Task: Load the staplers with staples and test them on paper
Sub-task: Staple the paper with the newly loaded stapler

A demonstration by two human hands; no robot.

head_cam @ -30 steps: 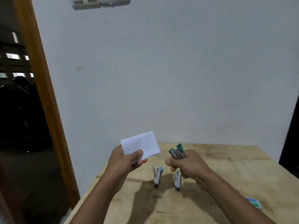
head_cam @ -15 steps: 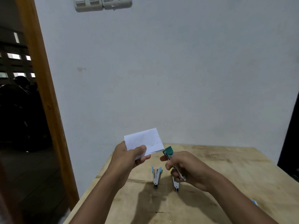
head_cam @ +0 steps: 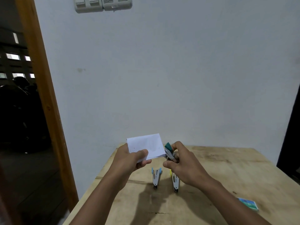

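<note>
My left hand (head_cam: 129, 159) pinches a folded white paper (head_cam: 146, 146) above the wooden table (head_cam: 227, 172). My right hand (head_cam: 182, 163) grips a green stapler (head_cam: 169, 151), whose jaws sit at the paper's right edge. Two other staplers lie on the table below my hands: one with light blue tabs (head_cam: 156, 177) and one with a yellow tab (head_cam: 175, 181), partly hidden by my right hand.
A small staple box (head_cam: 248, 206) lies on the table near my right forearm. A white wall stands just behind the table, with light switches (head_cam: 103, 4) high up. A wooden door frame (head_cam: 43, 95) and a dark doorway are at the left.
My right hand turned the green stapler and brought it left up to the paper's right edge. My left hand with the paper dropped slightly.
</note>
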